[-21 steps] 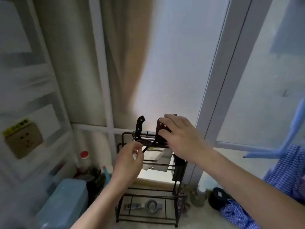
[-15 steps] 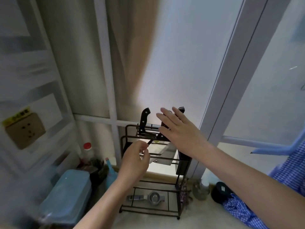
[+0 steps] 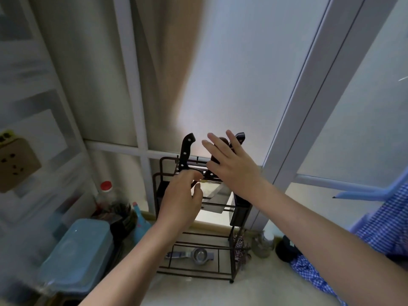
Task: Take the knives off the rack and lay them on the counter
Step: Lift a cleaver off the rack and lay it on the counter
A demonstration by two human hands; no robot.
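A dark wire rack (image 3: 158, 195) stands on the pale counter (image 3: 254, 290) against the window. A black-handled knife (image 3: 186, 152) sticks up from its top left slot. More dark handles (image 3: 239, 136) rise to the right, mostly hidden behind my right hand (image 3: 234, 166), which is spread flat with fingers apart in front of them, holding nothing. A wide cleaver blade (image 3: 215, 195) shows through the rack's bars. My left hand (image 3: 181, 200) hovers in front of the rack's top, fingers curled loosely, thumb near the top rail, nothing gripped.
A light blue lidded box (image 3: 77, 252) sits at the left, with a red-capped bottle (image 3: 106, 193) and a blue bottle (image 3: 138, 219) behind it. A metal squeezer (image 3: 194, 255) lies on the rack's bottom shelf. Blue checked cloth (image 3: 379, 235) hangs at the right.
My right hand has let go of the right handles and now spreads flat in front of them. The left hand has stayed near the rack's top rail. The view has shifted slightly.
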